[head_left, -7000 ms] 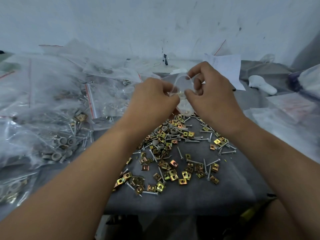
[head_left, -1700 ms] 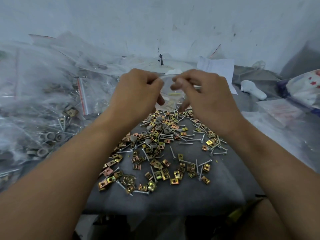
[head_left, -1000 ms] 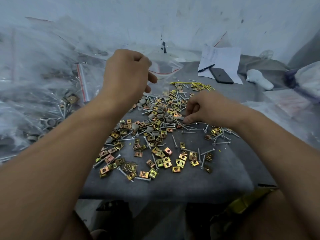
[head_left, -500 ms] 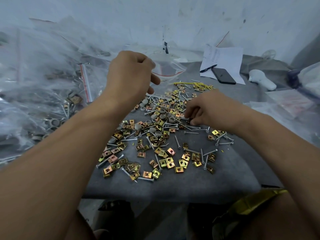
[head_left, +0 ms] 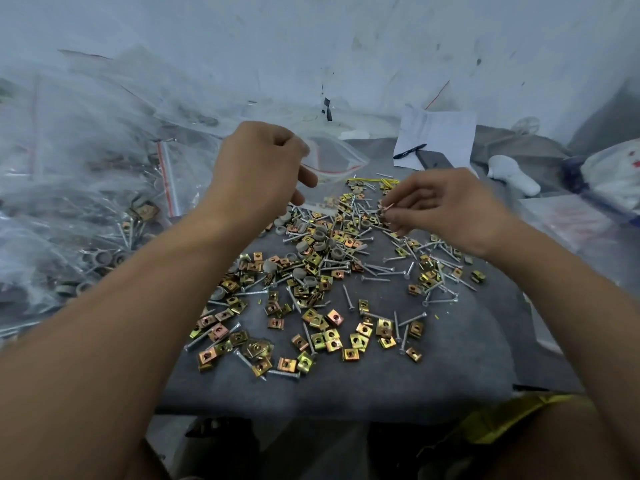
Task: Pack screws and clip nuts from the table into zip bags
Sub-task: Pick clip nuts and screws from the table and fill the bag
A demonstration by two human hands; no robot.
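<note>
Gold clip nuts (head_left: 332,336), silver screws (head_left: 375,279) and grey round caps (head_left: 320,233) lie scattered over the grey table (head_left: 346,386). My left hand (head_left: 258,171) is raised above the far side of the pile and holds a clear zip bag (head_left: 334,159) with a red seal line by its edge. My right hand (head_left: 446,206) is lifted just above the pile's right side. Its fingertips pinch a few small parts, among them a clip nut (head_left: 387,210).
A heap of filled clear zip bags (head_left: 79,188) covers the table's left side. At the back right lie a sheet of paper (head_left: 440,133), a pen (head_left: 410,151), a dark phone (head_left: 434,159) and a white object (head_left: 512,174). Yellow wire ties (head_left: 370,181) lie behind the pile.
Both hands first worked the zip bag together. My right hand then dropped to the pile, picked up small parts and has now lifted them. My left hand kept the bag raised.
</note>
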